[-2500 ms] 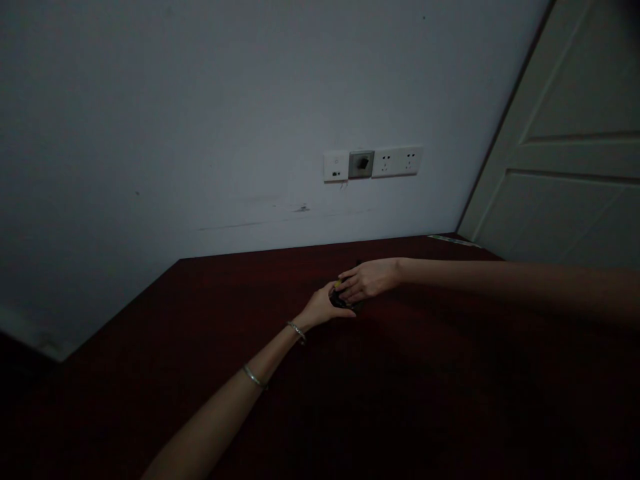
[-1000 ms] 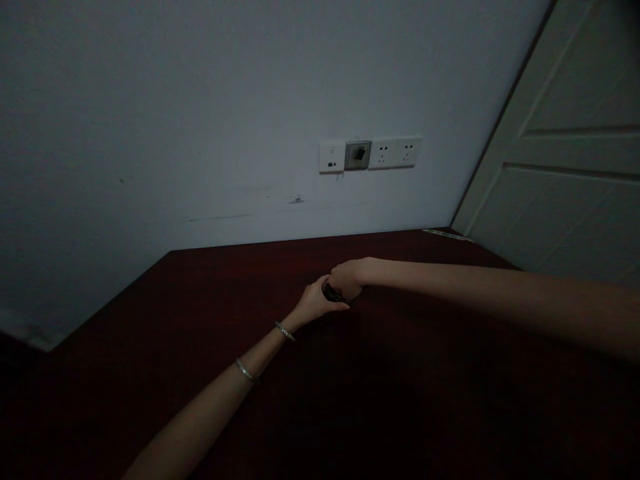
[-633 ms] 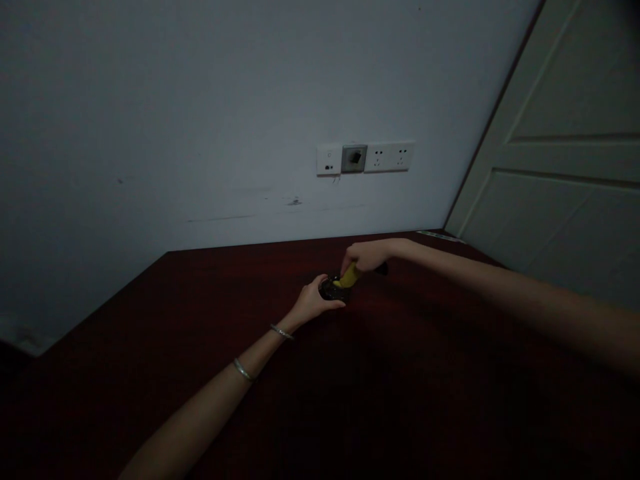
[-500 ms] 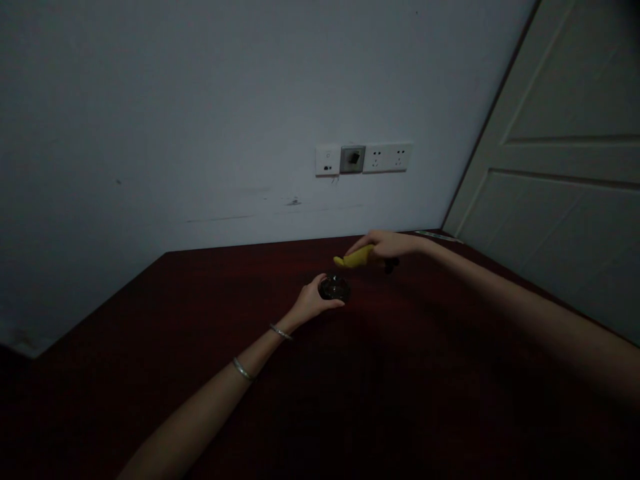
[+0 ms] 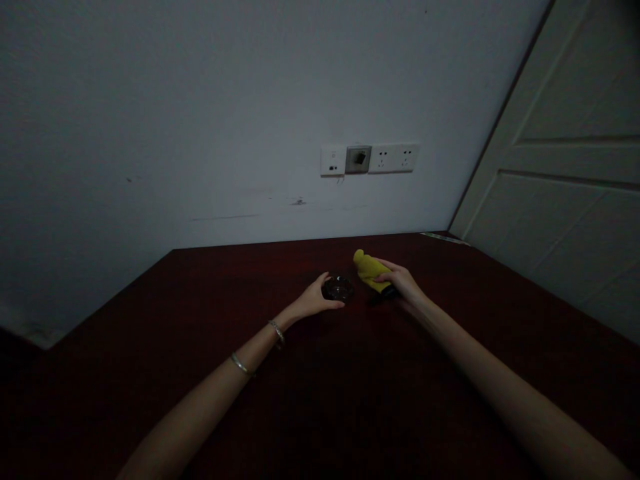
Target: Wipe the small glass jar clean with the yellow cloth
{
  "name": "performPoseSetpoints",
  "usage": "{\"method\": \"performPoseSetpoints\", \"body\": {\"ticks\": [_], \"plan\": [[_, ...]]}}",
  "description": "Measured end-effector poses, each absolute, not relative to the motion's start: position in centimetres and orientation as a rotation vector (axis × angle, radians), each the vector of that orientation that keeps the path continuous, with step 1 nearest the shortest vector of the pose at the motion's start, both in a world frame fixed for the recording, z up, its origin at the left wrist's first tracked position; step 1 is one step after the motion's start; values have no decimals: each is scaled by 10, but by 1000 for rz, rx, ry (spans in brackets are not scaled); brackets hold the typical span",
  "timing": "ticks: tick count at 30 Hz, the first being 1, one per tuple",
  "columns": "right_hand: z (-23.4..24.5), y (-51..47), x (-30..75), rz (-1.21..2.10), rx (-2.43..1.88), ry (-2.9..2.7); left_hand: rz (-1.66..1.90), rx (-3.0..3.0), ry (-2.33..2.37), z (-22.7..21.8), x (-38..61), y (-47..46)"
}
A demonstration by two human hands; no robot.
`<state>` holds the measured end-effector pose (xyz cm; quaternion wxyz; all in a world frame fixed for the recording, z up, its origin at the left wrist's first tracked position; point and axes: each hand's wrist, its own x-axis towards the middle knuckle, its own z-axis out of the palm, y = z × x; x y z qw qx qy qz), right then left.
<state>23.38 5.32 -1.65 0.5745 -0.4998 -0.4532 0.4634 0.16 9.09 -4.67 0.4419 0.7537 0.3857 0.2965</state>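
Note:
A small dark round dish [image 5: 339, 288] sits on the dark red table [image 5: 200, 307]. My left hand [image 5: 314, 302], with two bangles on its arm, curls around the dish's left side. To the right of the dish, my right hand [image 5: 403, 285] holds a yellow object [image 5: 370, 269] with a dark lower end. The yellow end points up and away from me. The room is dim and details of both objects are hard to make out.
A pale wall rises behind the table, with a row of white sockets and a grey switch plate [image 5: 369, 159]. A white panelled door [image 5: 570, 147] stands at the right. A thin light strip [image 5: 445, 238] lies at the table's far right corner.
My right hand lifted the yellow object out of the dish, swung it away to the right and brought it down beside the dish. The left hand stayed on the dish.

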Motion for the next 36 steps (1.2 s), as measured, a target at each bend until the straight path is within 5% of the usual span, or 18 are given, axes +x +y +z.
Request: {"method": "performPoseSetpoints", "body": {"ticks": [10,31,36], "plan": [[-27,55,241,1195,-1127,-962,602,1967,836,-35,-7,109],[-32,59,251,1187,-1203,-1031,688,2480,1486,-33,24,62],[-29,59,254,1219,-1226,-1063,705,2345,1249,-35,22,72]]}}
